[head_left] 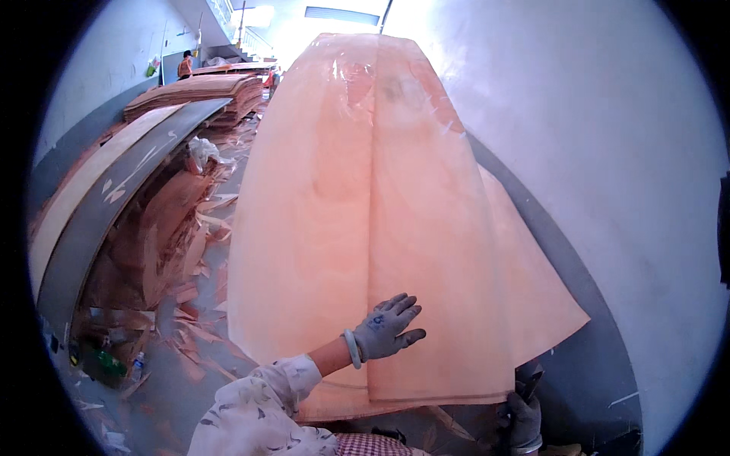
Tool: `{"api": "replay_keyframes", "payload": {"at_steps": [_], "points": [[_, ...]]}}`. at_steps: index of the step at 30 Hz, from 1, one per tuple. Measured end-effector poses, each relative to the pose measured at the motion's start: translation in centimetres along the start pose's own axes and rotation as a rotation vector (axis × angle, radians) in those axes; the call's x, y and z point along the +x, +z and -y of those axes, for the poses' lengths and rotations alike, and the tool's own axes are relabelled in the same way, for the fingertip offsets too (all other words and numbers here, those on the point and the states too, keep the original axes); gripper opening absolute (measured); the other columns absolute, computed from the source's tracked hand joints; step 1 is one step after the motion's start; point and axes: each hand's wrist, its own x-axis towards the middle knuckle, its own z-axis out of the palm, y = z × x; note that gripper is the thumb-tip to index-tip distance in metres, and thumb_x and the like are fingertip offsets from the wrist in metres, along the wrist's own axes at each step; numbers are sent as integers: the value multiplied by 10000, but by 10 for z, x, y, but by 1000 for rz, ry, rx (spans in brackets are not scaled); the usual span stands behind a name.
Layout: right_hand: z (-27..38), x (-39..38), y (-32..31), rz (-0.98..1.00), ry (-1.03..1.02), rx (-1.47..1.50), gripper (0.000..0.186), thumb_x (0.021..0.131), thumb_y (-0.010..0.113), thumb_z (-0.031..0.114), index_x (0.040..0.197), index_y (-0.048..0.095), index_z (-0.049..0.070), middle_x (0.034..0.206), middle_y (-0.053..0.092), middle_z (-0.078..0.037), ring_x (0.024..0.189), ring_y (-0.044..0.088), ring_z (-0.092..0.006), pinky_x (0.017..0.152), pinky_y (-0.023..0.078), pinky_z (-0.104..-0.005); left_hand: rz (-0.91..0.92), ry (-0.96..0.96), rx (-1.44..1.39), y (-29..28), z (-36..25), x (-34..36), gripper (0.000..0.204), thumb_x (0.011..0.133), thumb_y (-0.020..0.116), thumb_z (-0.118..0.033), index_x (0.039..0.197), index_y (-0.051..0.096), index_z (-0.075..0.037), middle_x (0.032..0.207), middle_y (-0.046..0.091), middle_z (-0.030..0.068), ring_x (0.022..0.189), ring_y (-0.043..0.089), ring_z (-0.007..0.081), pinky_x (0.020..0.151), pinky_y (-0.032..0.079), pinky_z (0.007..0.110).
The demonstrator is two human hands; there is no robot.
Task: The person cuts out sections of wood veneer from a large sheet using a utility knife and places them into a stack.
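Note:
A pale pink wood veneer sheet [304, 228] stretches away from me, with a lengthwise seam and a second piece [544, 304] jutting out to the right. My left hand [388, 328], in a grey glove, lies on the sheet near the seam, fingers spread. My right hand [523, 418], also gloved, is at the near right corner of the sheet, fingers curled around a dark hand tool [534, 386], too small to identify exactly.
Bent boards [129, 182] and veneer stacks [190, 95] line the left wall. Scraps [194, 319] and bottles [137, 366] litter the floor. A distant person [185, 67] stands at the back left. A white wall [623, 190] rises on the right.

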Motion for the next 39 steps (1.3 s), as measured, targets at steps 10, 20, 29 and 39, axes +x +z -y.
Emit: {"api": "replay_keyframes", "payload": {"at_steps": [10,20,29,39], "points": [[-13,155,-65,76,-23,-162,306,826,605,185,1059,525,3,644,530,-8,512,492,-100,440,374,-212,-149,-640,-54,-42,38,-90,410,842,599,-317,1066,583,25,1003,611,226,961,596,318,838,466,380],[-79,286,-162,112,-15,-259,281,821,660,206,1016,509,73,595,472,26,399,412,-55,329,287,-193,-591,-1529,-737,-20,-62,-173,361,914,462,-354,855,595,-24,645,584,80,485,534,149,468,448,262],[-71,316,-202,146,42,-258,313,801,659,171,1043,510,42,528,496,-16,378,443,-101,339,333,-238,-1592,-1136,-1508,37,53,-181,219,858,575,-333,801,549,-123,637,555,35,504,533,194,504,487,307],[-67,303,-224,71,41,-192,291,788,639,116,1036,525,16,559,506,-22,384,445,-107,346,335,-240,-1636,-970,-781,15,66,-169,163,770,672,-90,855,537,-119,677,507,-39,458,436,78,356,318,218]]}}
